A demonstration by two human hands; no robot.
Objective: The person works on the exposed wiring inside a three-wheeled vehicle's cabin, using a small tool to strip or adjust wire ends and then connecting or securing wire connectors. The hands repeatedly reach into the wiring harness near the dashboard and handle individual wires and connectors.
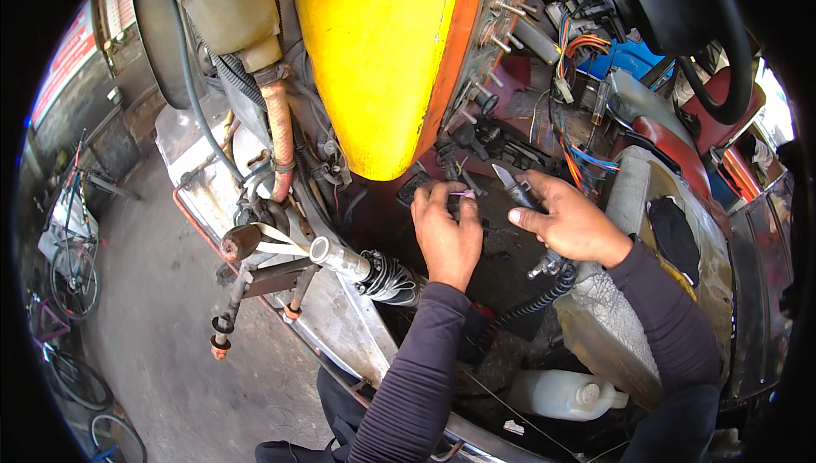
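Note:
My left hand (pixel 448 234) is closed in a pinch below the rounded end of the yellow panel (pixel 374 64). Between its fingertips is a thin pinkish wire (pixel 464 194), partly hidden by the fingers. To its right, my right hand (pixel 571 215) grips a utility knife (pixel 520 191) by its dark handle. The bare blade points up and left, a little apart from the wire. Just beyond both hands lie dark connectors and loose leads (pixel 459 153). A bundle of coloured wires (pixel 568 153) hangs down beyond my right hand.
A row of toggle switches (pixel 501 38) lines the orange panel edge. At the upper right is a steering wheel (pixel 739 47). A coiled black cord (pixel 544 297) runs below my right hand, above a whitish plastic jug (pixel 561 395). Bicycles (pixel 75 272) stand at far left.

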